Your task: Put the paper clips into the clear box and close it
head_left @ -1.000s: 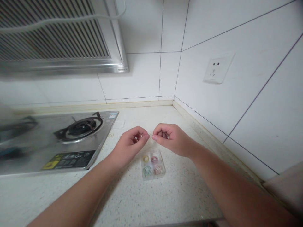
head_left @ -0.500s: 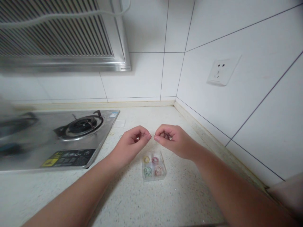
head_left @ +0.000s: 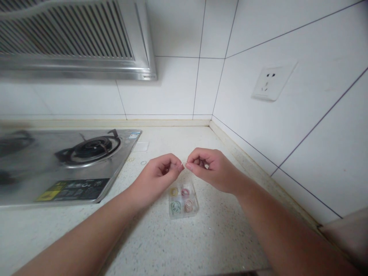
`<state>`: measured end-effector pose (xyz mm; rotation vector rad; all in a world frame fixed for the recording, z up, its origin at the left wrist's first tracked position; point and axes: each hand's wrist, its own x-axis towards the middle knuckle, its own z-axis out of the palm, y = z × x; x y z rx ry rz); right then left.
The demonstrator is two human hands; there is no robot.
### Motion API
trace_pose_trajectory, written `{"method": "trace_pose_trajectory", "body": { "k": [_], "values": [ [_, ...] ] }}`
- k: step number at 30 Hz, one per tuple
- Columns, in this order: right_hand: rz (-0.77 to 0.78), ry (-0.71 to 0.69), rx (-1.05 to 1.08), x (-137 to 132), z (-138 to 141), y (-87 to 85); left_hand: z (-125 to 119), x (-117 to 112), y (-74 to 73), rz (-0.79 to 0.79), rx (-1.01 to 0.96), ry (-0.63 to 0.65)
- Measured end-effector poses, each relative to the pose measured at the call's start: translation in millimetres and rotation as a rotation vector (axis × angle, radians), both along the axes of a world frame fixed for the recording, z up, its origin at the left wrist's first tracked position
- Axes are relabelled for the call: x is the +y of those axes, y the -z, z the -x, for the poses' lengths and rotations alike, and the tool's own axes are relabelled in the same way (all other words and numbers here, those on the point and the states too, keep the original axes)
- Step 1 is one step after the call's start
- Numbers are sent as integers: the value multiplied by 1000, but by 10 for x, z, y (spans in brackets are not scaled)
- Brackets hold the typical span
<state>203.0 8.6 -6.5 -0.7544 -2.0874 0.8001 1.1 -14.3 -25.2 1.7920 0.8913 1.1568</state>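
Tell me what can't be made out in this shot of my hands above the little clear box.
All in the head view:
1. Anything pinched between the left hand and right hand, whose fingertips nearly meet, is too thin to see.
2. The coloured coils in the clear box are too small to identify.
3. The stove has its left burner blurred and cut off by the left edge.
4. The print on its label is too small to read.

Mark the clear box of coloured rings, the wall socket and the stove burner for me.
clear box (head_left: pixel 184 215), head view, its near wall.
wall socket (head_left: pixel 271 81), head view, middle of faceplate.
stove burner (head_left: pixel 91 146), head view, its dark centre.
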Motion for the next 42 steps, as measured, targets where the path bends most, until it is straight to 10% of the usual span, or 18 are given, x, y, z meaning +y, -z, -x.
{"method": "trace_pose_trajectory", "body": {
  "k": [42],
  "values": [
    [-122,30,-104,12,-23,4,8,10,-14,-8,31,-54]
  ]
}}
